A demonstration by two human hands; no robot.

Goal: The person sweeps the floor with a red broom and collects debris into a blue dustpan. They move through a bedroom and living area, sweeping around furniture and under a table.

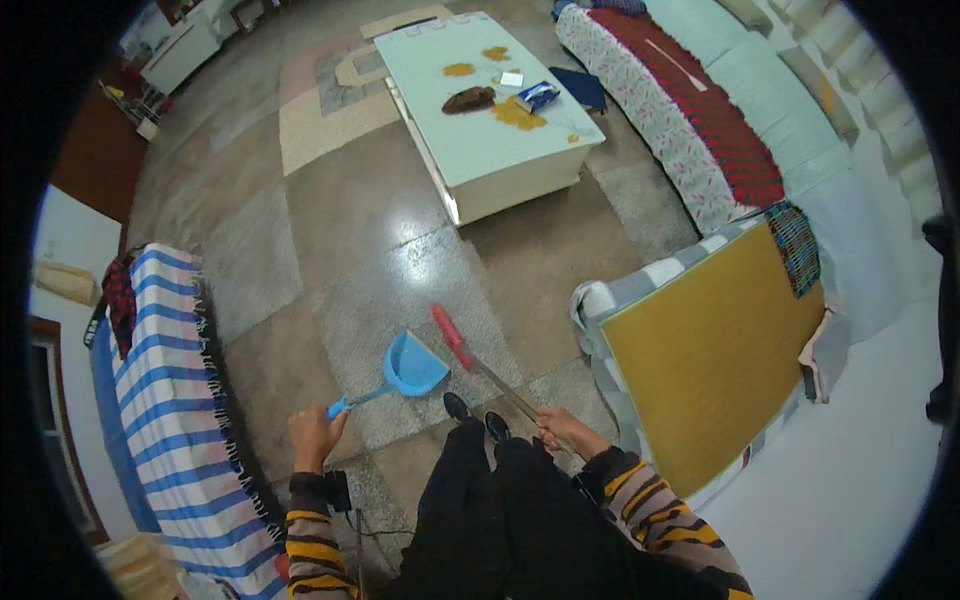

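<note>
My left hand [315,435] grips the handle of a blue plastic dustpan [415,365]. The pan part lies low over the tiled floor [360,300], its straight edge facing right; whether it touches the tiles I cannot tell. In my right hand [561,432] is the long stick of a broom [506,390]. A narrow red broom head [452,336] slants ahead and to the right of the dustpan, apart from it. Both tools are in front of my black shoes [456,406].
Ahead stands a coffee table [442,159] with a brown object [469,100] and a blue packet [537,97]. A sofa [675,135] runs along the far right. Nearer right is a yellow-brown board-like surface [712,345]. A blue-and-white striped cover [176,397] drapes furniture at left.
</note>
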